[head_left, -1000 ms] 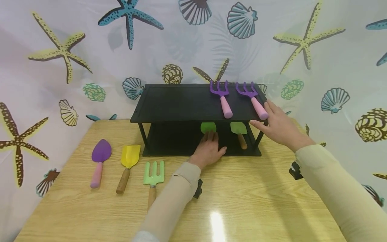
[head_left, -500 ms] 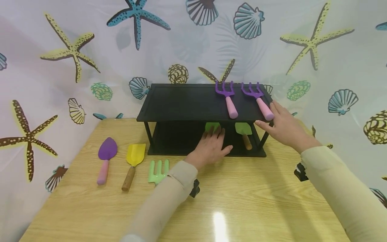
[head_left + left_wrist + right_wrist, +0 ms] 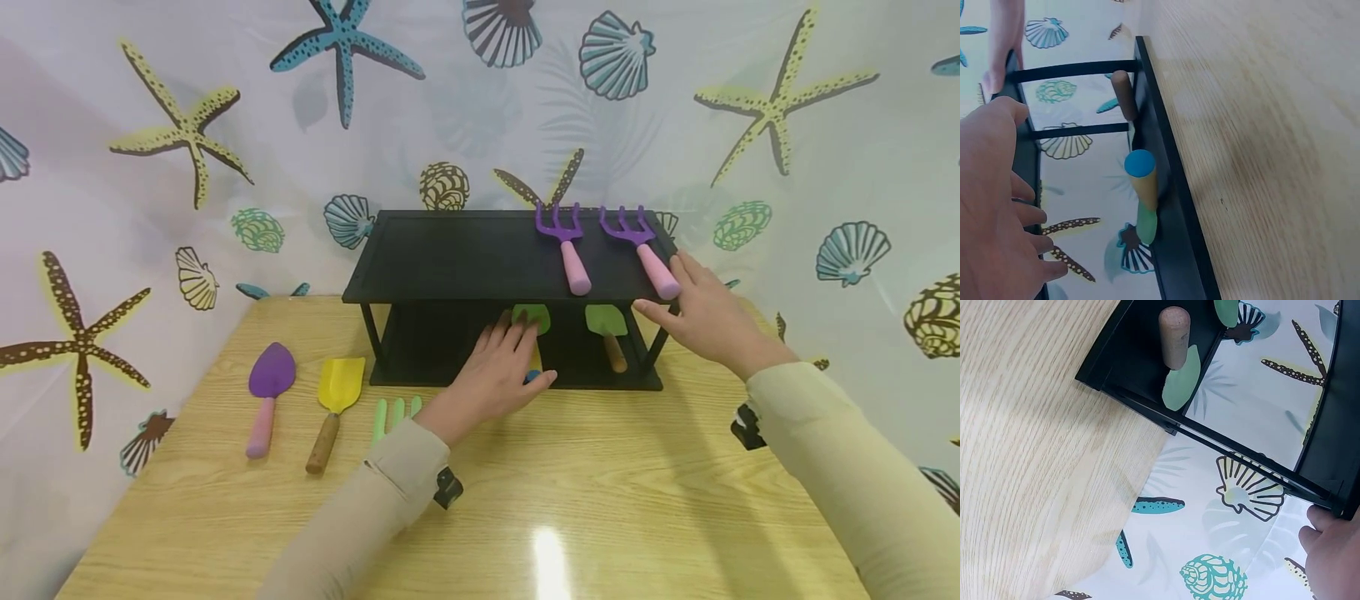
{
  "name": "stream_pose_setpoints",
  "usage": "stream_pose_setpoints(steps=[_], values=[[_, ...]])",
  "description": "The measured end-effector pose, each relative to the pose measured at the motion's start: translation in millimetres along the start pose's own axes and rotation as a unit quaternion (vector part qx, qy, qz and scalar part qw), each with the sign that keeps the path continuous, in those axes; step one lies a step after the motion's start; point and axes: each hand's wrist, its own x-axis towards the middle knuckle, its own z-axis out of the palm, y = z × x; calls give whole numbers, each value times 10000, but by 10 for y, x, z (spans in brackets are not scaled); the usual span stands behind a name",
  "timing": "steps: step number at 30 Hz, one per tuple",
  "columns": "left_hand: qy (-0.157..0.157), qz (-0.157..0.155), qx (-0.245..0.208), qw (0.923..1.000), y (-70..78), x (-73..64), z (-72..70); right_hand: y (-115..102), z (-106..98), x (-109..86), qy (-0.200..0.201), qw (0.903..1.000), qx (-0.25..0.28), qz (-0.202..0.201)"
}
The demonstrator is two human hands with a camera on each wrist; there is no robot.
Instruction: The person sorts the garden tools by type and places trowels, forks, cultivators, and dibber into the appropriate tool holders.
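My left hand (image 3: 491,371) reaches over the front of the lower level of a black two-tier rack (image 3: 450,258), its fingers straight and spread. Beside it on that level lies a green trowel (image 3: 532,318) with a blue-ended yellow handle (image 3: 1141,165), apart from the hand in the left wrist view. A second green trowel (image 3: 606,321) with a wooden handle (image 3: 1174,337) lies to its right. My right hand (image 3: 712,317) holds the rack's upper right front corner, thumb at the front edge and fingers along the side. Two purple hand forks (image 3: 573,265) (image 3: 656,268) with pink handles lie on top.
Left on the wooden table (image 3: 600,483) lie a purple trowel (image 3: 272,371) with a pink handle and a yellow shovel (image 3: 341,383). A light green fork (image 3: 398,412) is partly hidden under my left sleeve. A patterned cloth (image 3: 480,108) hangs behind.
My left hand has drawn back left from the green trowel, baring its blue-ended handle. The view has shifted slightly; my right hand stays at the rack's corner.
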Motion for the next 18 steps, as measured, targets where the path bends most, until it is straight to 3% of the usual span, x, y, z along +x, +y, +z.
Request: stream_pose_setpoints(steps=[9, 18], values=[[-108, -204, -330, 9992, -103, -282, -73, -26, -9, 1, 1, 10000, -45, -4], [43, -176, -521, 9985, -215, -581, -87, -6, 1, 4, 3, 10000, -50, 21]])
